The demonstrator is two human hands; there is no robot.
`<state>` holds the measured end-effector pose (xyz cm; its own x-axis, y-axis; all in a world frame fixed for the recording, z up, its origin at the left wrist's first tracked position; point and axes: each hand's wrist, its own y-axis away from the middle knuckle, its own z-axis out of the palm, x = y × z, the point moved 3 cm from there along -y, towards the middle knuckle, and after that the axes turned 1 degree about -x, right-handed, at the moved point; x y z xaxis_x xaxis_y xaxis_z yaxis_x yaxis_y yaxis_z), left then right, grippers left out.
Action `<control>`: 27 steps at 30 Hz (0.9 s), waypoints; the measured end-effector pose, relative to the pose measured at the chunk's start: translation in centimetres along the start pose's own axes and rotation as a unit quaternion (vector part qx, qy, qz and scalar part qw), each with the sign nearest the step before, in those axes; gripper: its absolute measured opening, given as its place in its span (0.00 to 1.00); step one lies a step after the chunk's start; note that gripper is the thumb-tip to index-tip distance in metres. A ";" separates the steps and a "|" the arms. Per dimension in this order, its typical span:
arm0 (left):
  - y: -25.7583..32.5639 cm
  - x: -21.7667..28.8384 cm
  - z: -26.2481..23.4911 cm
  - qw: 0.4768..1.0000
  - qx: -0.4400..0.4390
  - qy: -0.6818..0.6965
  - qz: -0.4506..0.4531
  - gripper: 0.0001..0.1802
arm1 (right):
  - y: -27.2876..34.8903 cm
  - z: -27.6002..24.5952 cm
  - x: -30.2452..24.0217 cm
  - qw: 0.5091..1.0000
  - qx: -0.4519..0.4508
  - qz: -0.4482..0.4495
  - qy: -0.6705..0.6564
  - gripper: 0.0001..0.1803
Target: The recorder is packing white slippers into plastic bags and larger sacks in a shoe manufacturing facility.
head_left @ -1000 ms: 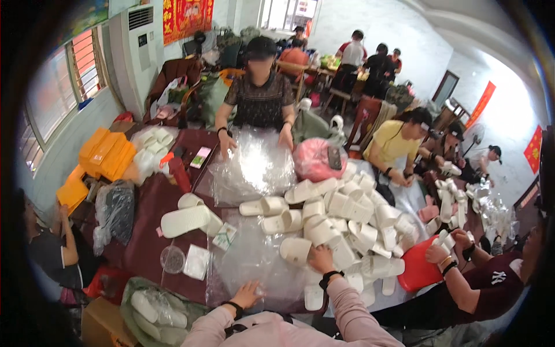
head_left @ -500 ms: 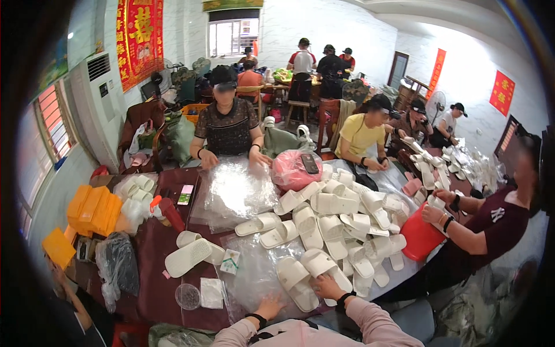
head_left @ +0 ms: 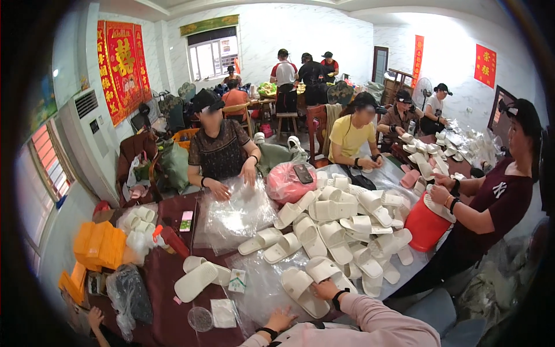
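My left hand (head_left: 280,320) lies with fingers spread on a clear plastic bag (head_left: 260,289) at the table's near edge. Just right of it, a pair of off-white slippers lies side by side, soles down: the left slipper (head_left: 302,287) and the right slipper (head_left: 324,270). At the inner edge of the right slipper, my right hand (head_left: 326,290) has its fingers bent over the footbed, with the thumb hidden. Beyond the pair spreads a heap of similar slippers (head_left: 335,211). Two more slippers (head_left: 196,281) lie to the left, one showing its sole.
A small white-and-green box (head_left: 237,280), a round clear tub (head_left: 200,318) and a white packet (head_left: 223,313) lie left of the bag. Across the table a person handles clear bags (head_left: 231,222). At right, another holds a slipper over a red bucket (head_left: 425,226). Orange packs (head_left: 99,244) stand far left.
The view has tilted and shifted, so most things sit lower. My right hand has moved toward the gap between the two slippers. Across the table, the person's hands have moved over the bags.
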<state>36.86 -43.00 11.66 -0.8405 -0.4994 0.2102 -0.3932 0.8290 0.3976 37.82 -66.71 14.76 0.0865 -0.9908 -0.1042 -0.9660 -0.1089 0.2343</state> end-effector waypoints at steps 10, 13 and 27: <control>-2.2 -0.3 -2.6 0.992 0.116 -0.045 0.009 0.29 | 4.1 -4.7 2.7 0.974 0.122 -0.159 -0.108 0.23; -3.4 0.0 -1.7 0.977 0.202 -0.043 0.045 0.22 | 5.1 -4.7 2.6 0.962 0.142 -0.220 -0.081 0.24; -5.4 -2.4 -0.6 0.961 0.143 0.227 -0.058 0.20 | 6.4 -6.6 0.0 0.936 0.172 -0.221 -0.214 0.32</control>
<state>41.22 -46.42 9.52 -0.5601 -0.5973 0.5740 -0.6163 0.7634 0.1930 33.29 -67.98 22.65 0.4610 -0.7247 -0.5121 -0.8869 -0.3950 -0.2394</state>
